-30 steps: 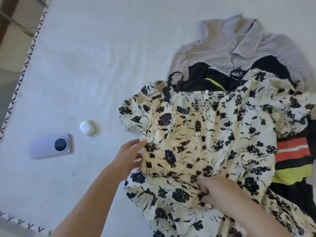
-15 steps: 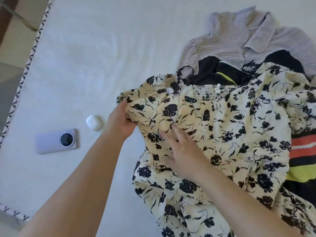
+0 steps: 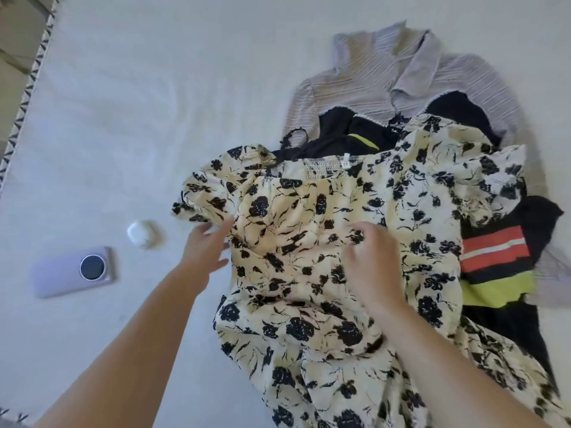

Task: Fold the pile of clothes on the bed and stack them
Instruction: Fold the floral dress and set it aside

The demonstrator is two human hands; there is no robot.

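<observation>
Right hand lies on the middle of the floral dress, fingers curled down into the fabric; motion blur, can't tell whether they pinch a fold or just press. Left hand at the dress's left edge, just under the puffed sleeve, fingers straight and spread, tips touching the cloth, gripping nothing.

Dress: thin cream woven fabric, black flower print, crumpled, elastic gathered band with a small white tag at the neckline, skirt trailing toward the near edge of view.

Beyond the dress, partly under it: black garment with a lace strap and a yellow-green stripe. Beyond that a grey ribbed knit sweater, collar folded, lying flat. Right of the dress: striped knit piece, black, orange, white and lime bands, over more dark cloth.

All of it sits on the bed, white sheet, lightly wrinkled, soft folds. Left of the dress, well apart: small round white earbud case, and past it a lilac phone face down, round black camera ring. Sheet's far-left edge has a black triangle trim; tan floor past it
</observation>
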